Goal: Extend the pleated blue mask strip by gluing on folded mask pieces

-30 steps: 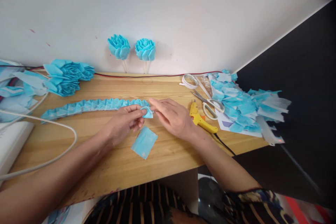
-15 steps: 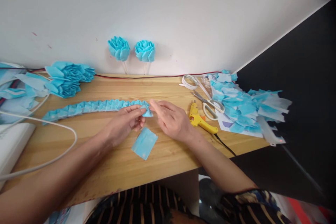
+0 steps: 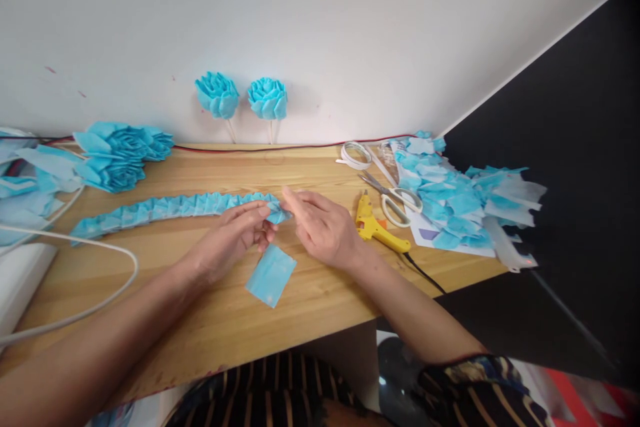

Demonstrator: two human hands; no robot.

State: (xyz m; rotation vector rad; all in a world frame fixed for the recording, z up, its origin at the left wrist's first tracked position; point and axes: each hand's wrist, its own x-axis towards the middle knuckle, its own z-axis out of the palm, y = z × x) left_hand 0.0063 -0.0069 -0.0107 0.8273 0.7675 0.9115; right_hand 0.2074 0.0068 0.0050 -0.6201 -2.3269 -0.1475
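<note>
Between thumb and fingers, my left hand (image 3: 237,235) pinches a small folded piece of blue fabric (image 3: 278,213). My right hand (image 3: 325,227) meets its right side, with thumb and index closed at the fabric's edge; the fingertips partly hide the contact. A long strip of overlapping blue folded petals (image 3: 170,205) runs left behind my hands. Its right end lies right behind the held piece, and I cannot tell whether they are joined. Flat on the table just below my hands rests a blue fabric square (image 3: 271,276).
To the right lie a yellow glue gun (image 3: 375,227), scissors (image 3: 397,203), a tape roll (image 3: 356,155) and a heap of blue fabric pieces (image 3: 450,193). Two blue flowers (image 3: 268,99) on sticks lean at the wall. More flowers (image 3: 117,157) and a white cable (image 3: 127,253) are left.
The held blue fabric has been folded smaller between my fingers. My hands stay nearly in place, and the whole view has shifted slightly.
</note>
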